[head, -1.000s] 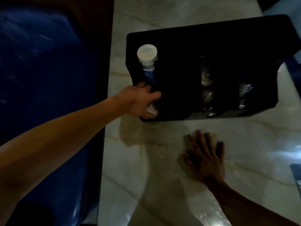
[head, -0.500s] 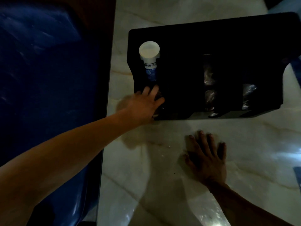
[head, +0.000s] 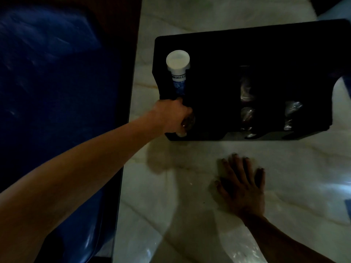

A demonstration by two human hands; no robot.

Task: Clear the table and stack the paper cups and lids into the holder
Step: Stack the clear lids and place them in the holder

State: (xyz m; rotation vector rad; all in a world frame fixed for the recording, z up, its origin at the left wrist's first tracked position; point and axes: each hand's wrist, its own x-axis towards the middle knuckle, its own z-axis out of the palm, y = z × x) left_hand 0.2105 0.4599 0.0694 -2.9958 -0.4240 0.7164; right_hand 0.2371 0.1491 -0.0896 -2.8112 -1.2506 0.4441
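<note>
A black cup holder [head: 218, 50] lies on the pale marble table [head: 190, 186]. A white stack of paper cups [head: 178, 62] with a barcode label fills its left slot. My left hand [head: 173, 117] is at the front end of that slot, fingers closed around something clear and shiny, which looks like plastic lids [head: 187, 123]. My right hand [head: 241, 185] lies flat on the table in front of the holder, fingers spread, holding nothing. Clear wrapped items [head: 247, 114] show in the middle and right slots [head: 291, 112].
A dark blue chair seat [head: 53, 92] runs along the table's left edge. Crinkled clear plastic [head: 243, 251] lies on the table near my right forearm. A blue object [head: 348, 207] peeks in at the right edge. The scene is dim.
My left hand opened briefly half a second ago and has closed again at the front of the left slot. The right hand stayed flat on the table. The view shifted slightly.
</note>
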